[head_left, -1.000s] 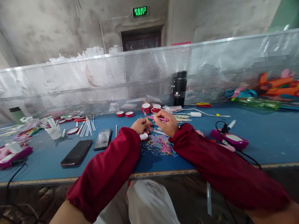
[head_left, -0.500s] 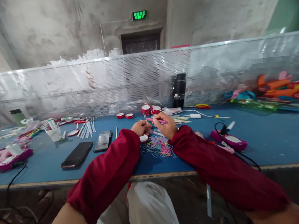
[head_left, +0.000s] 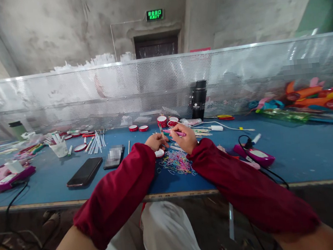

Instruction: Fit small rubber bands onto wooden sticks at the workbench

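My left hand (head_left: 155,141) is closed on a thin, flat, light-coloured stick (head_left: 161,131) that stands up from the fingers. In my right hand (head_left: 188,139) is a pink marker (head_left: 180,133), gripped like a pen, its tip pointing left at the stick. Whether the tip touches the stick I cannot tell. Below both hands lies a loose heap of coloured rubber bands (head_left: 177,162). A white disc with a red rim (head_left: 159,153) sits under my left hand, partly covered by it.
Two phones, one black (head_left: 85,172), lie left of my left sleeve. A white cup of pens (head_left: 59,148) stands farther left. Behind my hands are red-rimmed tins (head_left: 162,121) and a black bottle (head_left: 199,100). Right are a purple glue-gun-like device (head_left: 255,155) and cables.
The whole view has shifted very slightly upward. Both hands keep nearly the same pose, with the stick and the marker still held close together.
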{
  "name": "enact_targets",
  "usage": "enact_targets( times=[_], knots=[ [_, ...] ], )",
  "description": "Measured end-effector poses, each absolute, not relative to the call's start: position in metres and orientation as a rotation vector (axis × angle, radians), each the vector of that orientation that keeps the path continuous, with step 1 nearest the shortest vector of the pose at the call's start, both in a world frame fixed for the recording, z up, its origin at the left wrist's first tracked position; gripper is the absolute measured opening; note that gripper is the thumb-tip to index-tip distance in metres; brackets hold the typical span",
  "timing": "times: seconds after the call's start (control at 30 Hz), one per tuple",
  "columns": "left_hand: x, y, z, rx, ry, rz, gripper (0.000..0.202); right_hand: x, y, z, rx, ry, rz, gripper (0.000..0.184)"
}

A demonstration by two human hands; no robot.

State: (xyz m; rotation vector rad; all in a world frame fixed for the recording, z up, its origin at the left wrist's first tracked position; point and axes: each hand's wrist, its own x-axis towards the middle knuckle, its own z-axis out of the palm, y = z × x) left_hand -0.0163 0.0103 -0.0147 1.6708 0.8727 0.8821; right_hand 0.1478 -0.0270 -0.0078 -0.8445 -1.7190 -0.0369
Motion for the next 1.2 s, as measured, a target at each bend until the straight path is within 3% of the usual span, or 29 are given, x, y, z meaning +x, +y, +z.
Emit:
enact_targets(
  times=[1.2],
  knots=[
    [-0.0166,0.0069,-0.0112,1.65,0.888,0.88,0.005,0.1485,-0.0263,-0.0084,-0.846,-1.708,-0.034,0.013]
  ],
)
